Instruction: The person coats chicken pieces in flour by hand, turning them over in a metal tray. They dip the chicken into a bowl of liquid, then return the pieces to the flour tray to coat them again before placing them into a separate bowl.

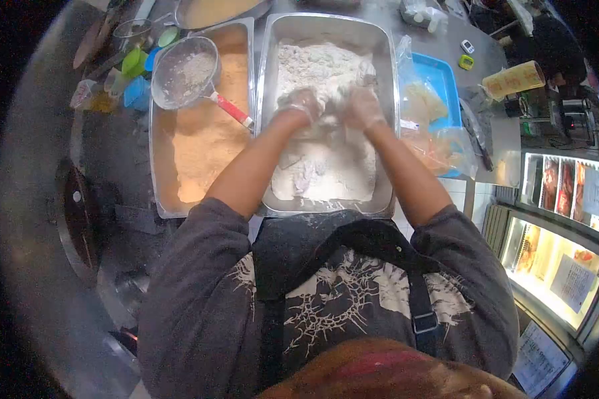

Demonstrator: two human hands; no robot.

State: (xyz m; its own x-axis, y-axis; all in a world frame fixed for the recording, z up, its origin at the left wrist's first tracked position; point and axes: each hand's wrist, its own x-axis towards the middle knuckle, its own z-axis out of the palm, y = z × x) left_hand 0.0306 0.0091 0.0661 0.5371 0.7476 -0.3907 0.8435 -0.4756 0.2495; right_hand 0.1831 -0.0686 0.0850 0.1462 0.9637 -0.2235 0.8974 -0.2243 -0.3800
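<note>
L hand (304, 105) & R hand (363, 106), both in thin clear gloves, grip closed on floury lump (331, 114) betw. them, over white flour in rectangular steel tray (266, 100); red-handled mesh sieve (184, 72) just left of L hand

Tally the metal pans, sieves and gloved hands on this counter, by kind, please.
Metal pans: 2, the flour pan and the breadcrumb pan
Sieves: 1, the red-handled sieve
Gloved hands: 2, the left hand and the right hand
Total: 5
</note>
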